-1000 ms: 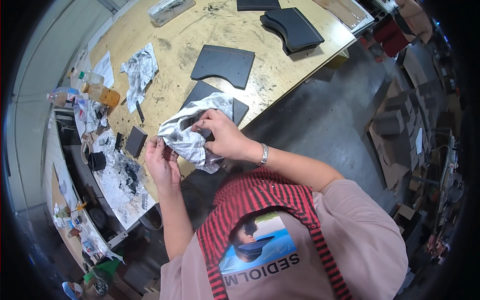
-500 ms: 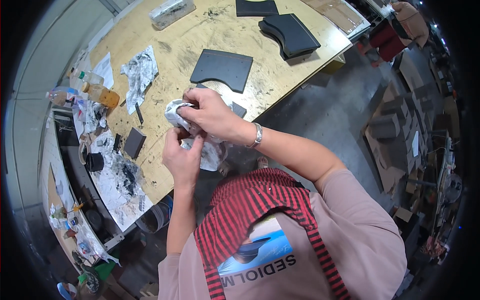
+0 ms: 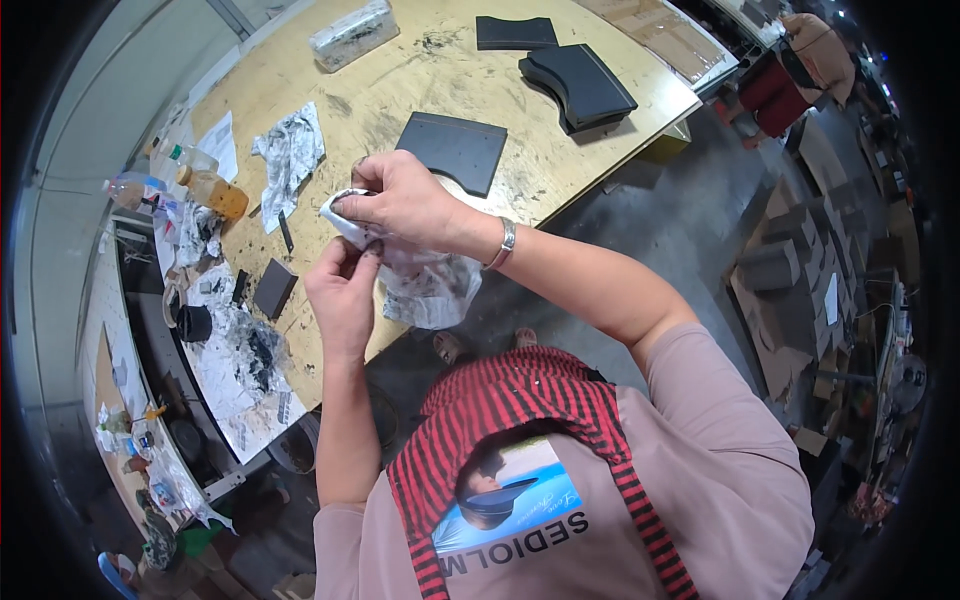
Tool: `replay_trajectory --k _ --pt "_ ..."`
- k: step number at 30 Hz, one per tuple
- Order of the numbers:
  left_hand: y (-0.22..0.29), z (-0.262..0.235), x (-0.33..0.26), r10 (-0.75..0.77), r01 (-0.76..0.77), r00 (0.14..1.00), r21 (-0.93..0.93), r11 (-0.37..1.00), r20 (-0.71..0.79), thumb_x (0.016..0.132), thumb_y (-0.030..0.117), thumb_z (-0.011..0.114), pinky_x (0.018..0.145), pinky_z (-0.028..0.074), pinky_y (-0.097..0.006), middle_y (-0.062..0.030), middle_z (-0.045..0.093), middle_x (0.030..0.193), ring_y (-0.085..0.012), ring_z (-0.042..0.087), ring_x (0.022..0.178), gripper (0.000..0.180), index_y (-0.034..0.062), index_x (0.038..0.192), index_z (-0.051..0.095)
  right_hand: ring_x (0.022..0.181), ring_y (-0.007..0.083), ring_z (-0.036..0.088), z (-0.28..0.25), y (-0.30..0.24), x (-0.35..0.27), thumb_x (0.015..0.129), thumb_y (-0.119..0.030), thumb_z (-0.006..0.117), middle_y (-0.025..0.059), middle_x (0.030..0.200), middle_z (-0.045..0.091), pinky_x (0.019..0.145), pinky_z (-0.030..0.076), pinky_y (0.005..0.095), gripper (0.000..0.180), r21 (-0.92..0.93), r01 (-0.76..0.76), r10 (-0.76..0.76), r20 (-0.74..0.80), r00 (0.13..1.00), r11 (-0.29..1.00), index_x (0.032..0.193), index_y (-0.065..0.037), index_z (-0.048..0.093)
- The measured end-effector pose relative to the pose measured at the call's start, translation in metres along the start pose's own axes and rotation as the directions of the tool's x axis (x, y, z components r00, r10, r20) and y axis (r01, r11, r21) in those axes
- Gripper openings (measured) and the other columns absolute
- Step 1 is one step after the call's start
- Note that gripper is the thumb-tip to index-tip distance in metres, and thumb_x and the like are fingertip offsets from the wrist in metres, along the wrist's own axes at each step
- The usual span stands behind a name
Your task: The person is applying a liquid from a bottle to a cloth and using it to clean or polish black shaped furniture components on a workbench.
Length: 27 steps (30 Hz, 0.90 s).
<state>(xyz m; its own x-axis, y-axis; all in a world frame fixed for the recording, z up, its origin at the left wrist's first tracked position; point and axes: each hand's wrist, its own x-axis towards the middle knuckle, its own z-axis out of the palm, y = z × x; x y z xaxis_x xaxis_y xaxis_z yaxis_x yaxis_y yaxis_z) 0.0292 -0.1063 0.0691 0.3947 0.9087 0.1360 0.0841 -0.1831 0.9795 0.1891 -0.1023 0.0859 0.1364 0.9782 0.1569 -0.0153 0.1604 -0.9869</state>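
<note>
A white cloth smeared with black (image 3: 432, 290) is pinched between both my hands above the table's near edge. My left hand (image 3: 340, 298) grips its upper end with thumb and fingertips. My right hand (image 3: 412, 205) has its fingers closed on a fold of the same cloth, and the rest hangs down loosely. Just beyond my right hand lies a dark panel with a curved cutout (image 3: 458, 148). To the left of my left hand are a small dark block (image 3: 274, 288) and a thin dark strip (image 3: 286, 232).
More dark curved panels (image 3: 580, 88) are stacked at the far right of the table. A wrapped block (image 3: 354, 36) sits at the back. Leftward lie a stained rag (image 3: 288, 158), an amber bottle (image 3: 216, 196) and crumpled sheeting (image 3: 245, 345). Another person (image 3: 795, 75) is beyond, at right.
Both hands have shifted slightly left with the cloth, my right one also a little away from me. More of the cloth now hangs spread out below my right hand.
</note>
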Motion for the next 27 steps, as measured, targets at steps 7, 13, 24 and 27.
replay_trajectory --k 7,13,24,27 --pt "0.0 -0.051 0.005 -0.115 0.066 0.988 -0.39 0.919 -0.103 0.091 0.002 0.052 0.064 0.049 -0.021 -0.0007 0.061 0.079 -0.0059 0.056 0.066 0.005 0.0034 0.09 0.057 0.067 0.0061 0.046 -0.04 -0.015 0.011 0.069 -0.012 0.084 0.0 0.069 0.054 0.058 0.041 0.0269 0.032 -0.138 0.054 -0.017 0.258 0.966 0.989 0.069 -0.002 0.053" --pt "0.013 -0.071 0.012 -0.044 -0.002 0.994 -0.417 0.909 -0.101 0.092 0.002 0.049 0.065 0.047 -0.02 -0.0027 0.06 0.082 -0.007 0.057 0.07 0.004 0.0025 0.091 0.053 0.072 0.0212 0.058 -0.054 -0.022 0.019 0.065 -0.005 0.078 0.011 0.076 0.063 0.064 0.046 0.0347 0.028 -0.568 0.268 -0.002 0.425 0.905 0.778 0.087 0.001 0.062" --pt "0.016 -0.118 0.011 -0.015 -0.029 0.996 -0.489 0.872 -0.086 0.091 0.0 0.048 0.075 0.052 -0.027 -0.0052 0.063 0.089 -0.0124 0.063 0.081 0.008 0.0019 0.095 0.055 0.088 0.0303 0.063 -0.087 0.005 0.024 0.072 -0.006 0.061 0.0103 0.086 0.066 0.075 0.05 0.04 0.024 -0.805 0.17 -0.076 0.155 0.985 0.568 0.094 -0.008 0.069" --pt "0.005 -0.126 0.013 -0.067 -0.035 0.978 -0.475 0.88 -0.196 0.092 -0.001 0.049 0.075 0.052 -0.026 -0.0059 0.064 0.09 -0.0124 0.063 0.081 0.007 0.0024 0.093 0.056 0.085 0.0315 0.063 -0.086 0.004 0.025 0.074 -0.005 0.059 0.0128 0.085 0.066 0.075 0.05 0.0396 0.025 -0.743 0.22 -0.072 0.227 0.971 0.632 0.097 -0.006 0.068"
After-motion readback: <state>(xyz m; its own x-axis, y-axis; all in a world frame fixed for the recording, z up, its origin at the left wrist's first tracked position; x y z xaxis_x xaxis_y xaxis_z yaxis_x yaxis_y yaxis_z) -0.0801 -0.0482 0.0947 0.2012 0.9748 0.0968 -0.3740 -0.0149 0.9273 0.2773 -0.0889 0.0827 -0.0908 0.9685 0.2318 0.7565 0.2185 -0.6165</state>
